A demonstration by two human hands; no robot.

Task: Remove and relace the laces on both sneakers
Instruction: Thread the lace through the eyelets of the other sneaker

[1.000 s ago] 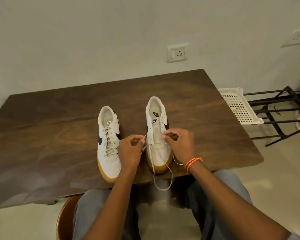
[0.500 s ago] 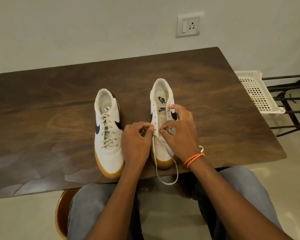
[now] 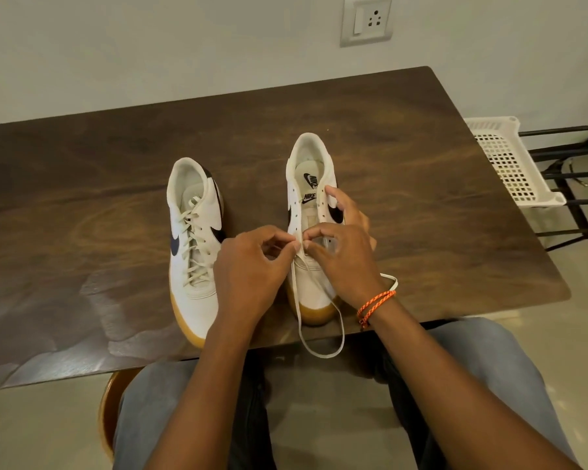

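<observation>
Two sneakers stand side by side on the table (image 3: 404, 157), toes toward the near edge. The left sneaker (image 3: 192, 245) is fully laced. The right sneaker (image 3: 314, 232) shows bare upper eyelets; its lace (image 3: 321, 347) runs from the lower eyelets, and a loop of it hangs off the near table edge.

Hand state:
- The left hand (image 3: 252, 269) is curled, with thumb and forefinger pinching the lace over the left eyelet row of the right sneaker.
- The right hand (image 3: 343, 256) is partly curled, thumb and forefinger closed on the lace at the same spot. Its remaining fingers reach along the right side of the shoe, apparently steadying it.

Assessed step: threading the lace through a lower eyelet of the right sneaker. Which eyelet cannot be determined; the fingers hide it.

Probable faults from this position:
- Skipped or wrong eyelet, caused by the fingers obscuring the row.
- Twisted flat lace, caused by rolling it in the pinch.
- Uneven ends, caused by pulling one side while the hanging loop drags on the table edge.
- Shoe sliding toward the near edge, caused by pull without a firm hold.
</observation>
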